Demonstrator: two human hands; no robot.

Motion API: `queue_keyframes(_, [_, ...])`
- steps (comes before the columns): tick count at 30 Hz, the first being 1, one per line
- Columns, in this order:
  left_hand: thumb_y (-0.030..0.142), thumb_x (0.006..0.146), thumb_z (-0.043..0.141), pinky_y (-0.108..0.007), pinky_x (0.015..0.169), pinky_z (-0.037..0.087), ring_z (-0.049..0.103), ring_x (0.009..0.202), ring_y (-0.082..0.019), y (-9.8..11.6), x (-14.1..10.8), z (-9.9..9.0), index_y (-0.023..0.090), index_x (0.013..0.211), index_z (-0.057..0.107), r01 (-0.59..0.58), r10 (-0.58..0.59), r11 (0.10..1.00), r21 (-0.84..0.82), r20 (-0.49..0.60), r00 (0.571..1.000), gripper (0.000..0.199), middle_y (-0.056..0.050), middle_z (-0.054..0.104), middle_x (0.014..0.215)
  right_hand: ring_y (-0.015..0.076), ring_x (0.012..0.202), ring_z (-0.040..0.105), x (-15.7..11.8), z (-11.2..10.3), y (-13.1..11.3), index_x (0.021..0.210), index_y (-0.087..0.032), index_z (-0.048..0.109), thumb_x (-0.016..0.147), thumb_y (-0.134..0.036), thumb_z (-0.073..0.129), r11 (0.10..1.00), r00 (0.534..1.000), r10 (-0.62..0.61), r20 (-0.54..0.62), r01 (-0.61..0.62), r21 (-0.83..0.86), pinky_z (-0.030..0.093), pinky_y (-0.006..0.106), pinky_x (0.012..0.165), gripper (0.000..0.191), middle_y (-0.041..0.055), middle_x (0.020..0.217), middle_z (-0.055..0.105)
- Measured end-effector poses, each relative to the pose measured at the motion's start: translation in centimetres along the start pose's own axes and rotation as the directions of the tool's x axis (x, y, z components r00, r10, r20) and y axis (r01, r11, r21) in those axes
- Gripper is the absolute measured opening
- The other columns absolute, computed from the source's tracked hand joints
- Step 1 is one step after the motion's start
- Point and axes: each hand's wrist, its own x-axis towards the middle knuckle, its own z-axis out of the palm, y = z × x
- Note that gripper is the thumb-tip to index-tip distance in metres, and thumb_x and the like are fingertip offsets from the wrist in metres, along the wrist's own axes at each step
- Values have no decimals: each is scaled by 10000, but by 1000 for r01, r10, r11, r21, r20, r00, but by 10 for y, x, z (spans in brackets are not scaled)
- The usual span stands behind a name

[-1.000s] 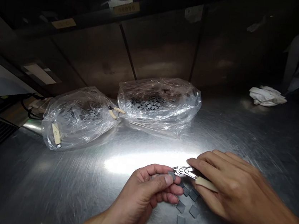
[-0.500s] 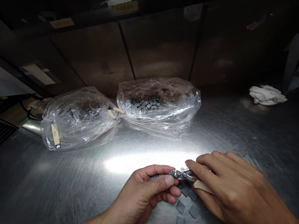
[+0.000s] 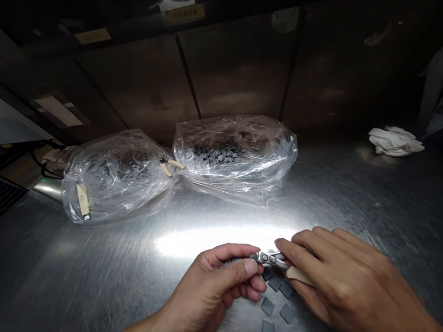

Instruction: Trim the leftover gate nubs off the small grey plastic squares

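Note:
My left hand (image 3: pixel 210 287) pinches a small grey square tile (image 3: pixel 234 262) between thumb and fingers, and my thumb hides most of it. My right hand (image 3: pixel 348 281) is shut around small steel pliers (image 3: pixel 270 259) with a cream grip (image 3: pixel 300 275). The pliers' jaws sit against my left fingertips, and I cannot tell whether they bite the tile. Several loose grey tiles (image 3: pixel 287 313) lie on the steel table (image 3: pixel 94 263) just below both hands, with some partly under my fingers.
Two knotted clear plastic bags (image 3: pixel 114 178) (image 3: pixel 234 154) full of grey tiles stand beyond my hands, each with a cream tag. A crumpled white cloth (image 3: pixel 395 142) lies at the far right. Steel wall panels (image 3: pixel 231 76) rise behind the table.
The pliers' jaws have moved left and down onto my left fingertips. The tile, visible a second ago, is now mostly covered by my left thumb.

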Motion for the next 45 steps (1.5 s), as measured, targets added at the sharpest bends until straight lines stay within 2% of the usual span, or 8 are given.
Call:
queue_keyframes(14, [191,771,894,-222,705,555,708,706,-121,0,1,0,126,967,833,-1,1,1000,-2,16,1000,215,-80,791,826,187,625,571,-1,0,1,1053,-182,660,969,-121,510,1000,1000,-18,23,18,25,386,339,589,183,12,776,615])
queue_keyframes(20, [197,762,905,-212,688,558,715,697,-120,-2,0,-1,118,973,827,-1,2,1000,-7,17,1000,239,-80,793,822,183,619,579,-2,0,4,1090,-178,669,974,-141,525,998,1000,13,29,-15,61,400,335,579,189,18,789,632])
queue_keyframes(26, [176,803,867,-221,676,573,742,716,-139,-1,1,-1,117,1094,795,-2,2,1000,-23,-1,1000,305,-87,800,862,238,725,627,-4,0,25,1081,-190,678,1000,-247,517,991,995,95,20,-93,-95,428,382,649,189,57,886,673])
queue_keyframes(30, [200,820,857,-215,649,584,755,706,-146,1,1,-2,101,1005,793,4,-4,999,-40,9,1000,218,-99,806,851,252,732,637,-10,5,40,1082,-197,685,1033,-357,481,980,991,129,41,-121,-158,434,419,694,263,63,897,684])
queue_keyframes(34, [220,823,858,-205,605,590,740,653,-131,3,0,-3,89,908,772,31,-30,998,-56,16,999,178,-98,799,808,266,769,651,-13,9,45,1107,-211,692,1035,-426,483,977,986,166,33,-160,-144,428,425,706,308,70,931,708])
queue_keyframes(39, [263,818,866,-208,556,595,730,601,-135,3,1,-3,105,820,731,54,-52,997,-63,33,998,208,-81,784,748,247,753,650,-14,11,43,1127,-212,693,1032,-419,504,985,988,148,37,-144,-89,456,415,701,296,65,944,708])
queue_keyframes(45, [264,847,838,-209,533,590,721,567,-134,1,3,-7,119,805,695,51,-45,996,-79,76,996,207,-68,771,719,255,767,663,-12,11,40,1122,-210,696,1014,-373,536,992,991,118,55,-116,-40,475,416,686,253,65,939,710])
